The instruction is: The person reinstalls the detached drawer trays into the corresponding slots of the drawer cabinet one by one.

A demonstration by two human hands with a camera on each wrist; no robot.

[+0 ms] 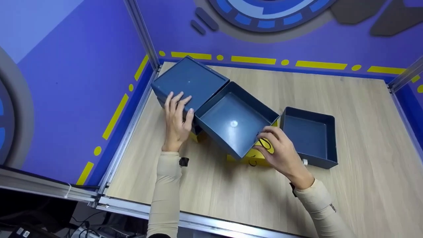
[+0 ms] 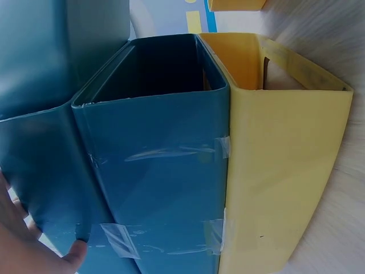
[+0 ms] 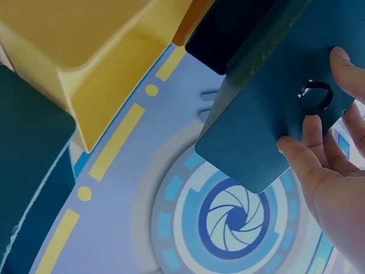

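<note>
At the middle of the head view, a dark blue drawer [image 1: 224, 112] is raised above the table [image 1: 363, 172], its open side up. At its 4 o'clock end the right hand [image 1: 279, 150] has a narrow grip on the front panel, thumb and fingers set about a black ring pull [image 3: 328, 98]. The drawer's 10 o'clock side comes up to the edge of a top casing [image 1: 195, 79], also dark blue. On that casing, toward its 7 o'clock corner, the left hand [image 1: 176, 122] lies with a wide, loose grip, fingers spread across the upper face.

Beneath, the left wrist view shows a second blue casing [image 2: 165, 125] with a hollow front, then a yellow casing [image 2: 285, 171] lowest, also hollow; strips of clear tape [image 2: 121, 240] bridge the seams. Toward 5 o'clock from the raised drawer, partly hidden below it, sits a yellow drawer [image 1: 239, 159]. Just past 3 o'clock another dark drawer [image 1: 307, 135] stands on the table, with a small white piece [image 1: 305, 162] at its 7 o'clock edge. Farther out at 12 o'clock rises a purple-blue wall [image 1: 185, 43] marked with yellow dashes.
</note>
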